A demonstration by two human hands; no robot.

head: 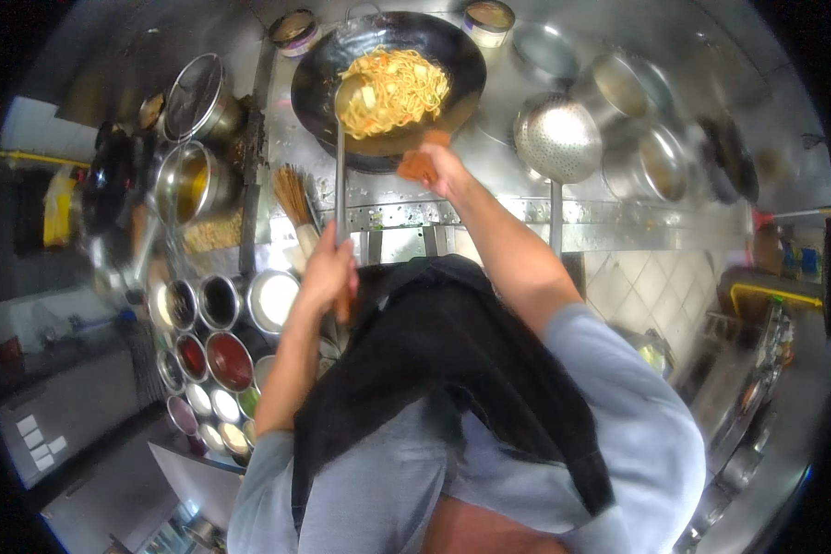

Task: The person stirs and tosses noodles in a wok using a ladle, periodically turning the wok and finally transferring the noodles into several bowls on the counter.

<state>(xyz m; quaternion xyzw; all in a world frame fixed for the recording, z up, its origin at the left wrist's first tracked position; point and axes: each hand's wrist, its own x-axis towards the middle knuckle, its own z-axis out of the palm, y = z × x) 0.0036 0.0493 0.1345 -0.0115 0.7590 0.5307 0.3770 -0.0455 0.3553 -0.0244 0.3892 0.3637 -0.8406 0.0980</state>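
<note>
My left hand (329, 271) grips the long handle of a metal ladle (340, 163) near its wooden end. The ladle's bowl rests at the left side of a heap of noodles (405, 90) mixed with pale chunks and orange shreds. A dark wok (465, 66) on the steel range holds the noodles. With an orange-brown cloth (417, 166) between its fingers, my right hand (446, 166) is at the near rim of the wok. The cloth hides whether a wok handle lies under it.
A bamboo wok brush (292, 194) lies left of the ladle. Right of the wok is a perforated skimmer (559, 138), with metal pots (647, 163) beyond. Open cans (488, 22) flank the wok. Several seasoning containers (230, 360) stand at my left, below a pot of yellow liquid (192, 183).
</note>
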